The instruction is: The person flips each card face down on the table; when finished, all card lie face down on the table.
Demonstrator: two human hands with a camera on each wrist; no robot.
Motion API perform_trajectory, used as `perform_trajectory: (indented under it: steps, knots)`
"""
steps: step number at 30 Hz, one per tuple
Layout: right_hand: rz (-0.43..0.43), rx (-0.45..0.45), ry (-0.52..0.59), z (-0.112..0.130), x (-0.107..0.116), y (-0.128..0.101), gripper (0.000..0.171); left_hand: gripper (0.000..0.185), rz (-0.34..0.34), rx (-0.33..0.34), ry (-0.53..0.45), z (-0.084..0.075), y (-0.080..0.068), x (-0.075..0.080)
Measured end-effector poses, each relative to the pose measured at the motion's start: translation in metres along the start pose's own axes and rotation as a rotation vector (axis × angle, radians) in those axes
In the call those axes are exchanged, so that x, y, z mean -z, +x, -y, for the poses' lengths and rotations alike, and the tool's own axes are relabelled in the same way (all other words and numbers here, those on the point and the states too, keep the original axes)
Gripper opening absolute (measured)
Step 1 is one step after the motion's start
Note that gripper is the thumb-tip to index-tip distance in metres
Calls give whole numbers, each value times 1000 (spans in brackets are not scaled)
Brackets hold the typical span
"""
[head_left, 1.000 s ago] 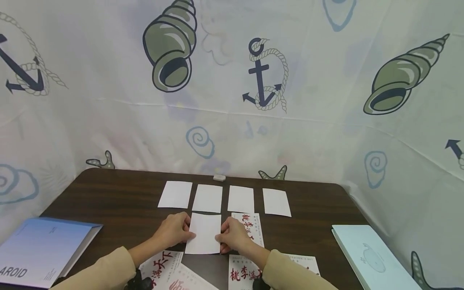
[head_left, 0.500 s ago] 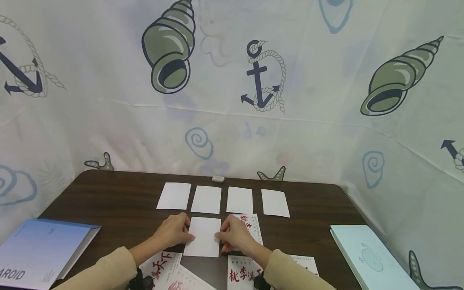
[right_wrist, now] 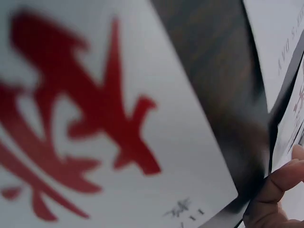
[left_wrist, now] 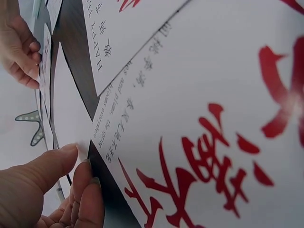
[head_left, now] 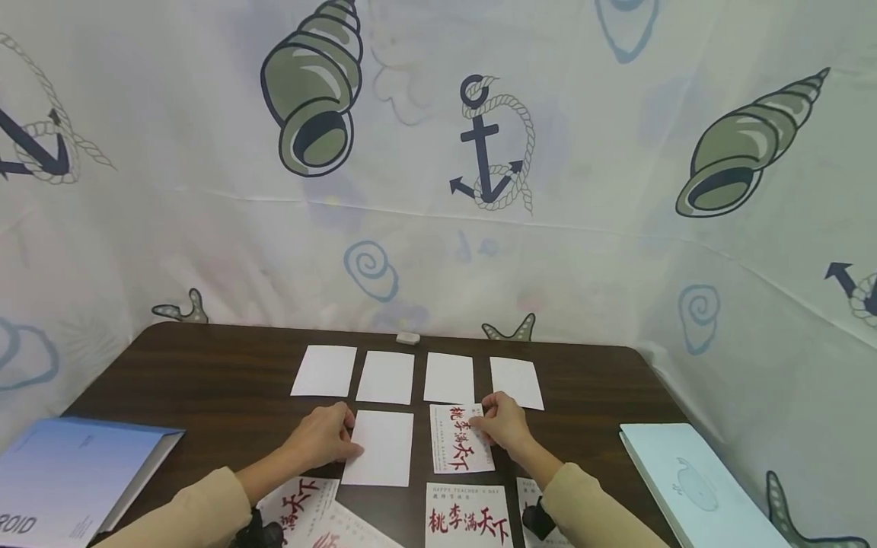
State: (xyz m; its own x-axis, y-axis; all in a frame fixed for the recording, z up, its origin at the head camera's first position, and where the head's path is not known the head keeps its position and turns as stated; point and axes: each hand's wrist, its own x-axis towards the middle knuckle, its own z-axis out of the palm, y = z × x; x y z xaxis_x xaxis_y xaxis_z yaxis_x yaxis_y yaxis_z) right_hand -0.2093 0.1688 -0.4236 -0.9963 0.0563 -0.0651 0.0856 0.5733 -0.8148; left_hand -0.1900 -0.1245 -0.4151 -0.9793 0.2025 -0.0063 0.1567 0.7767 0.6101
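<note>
My right hand (head_left: 503, 421) let go of the plain white paper card (head_left: 380, 447) and moved right. Now its grip is on the white card with red letters (head_left: 457, 438).

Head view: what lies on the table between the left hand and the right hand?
In the head view, a blank white card lies between the left hand and the right hand, then the printed red-lettered card that the right hand grips.

Head view high, facing table (head_left: 205, 365); wrist views skim cards close.
</note>
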Motion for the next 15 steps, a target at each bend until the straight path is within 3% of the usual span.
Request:
perform_trajectory:
  steps: [10,15]
  knots:
    - [8,-6,-158,-1,0,7,26,28,20,-22,-35,-3,8,4]
    - [10,-2,-173,1,-1,7,30,24,2,-107,-63,-11,16,9]
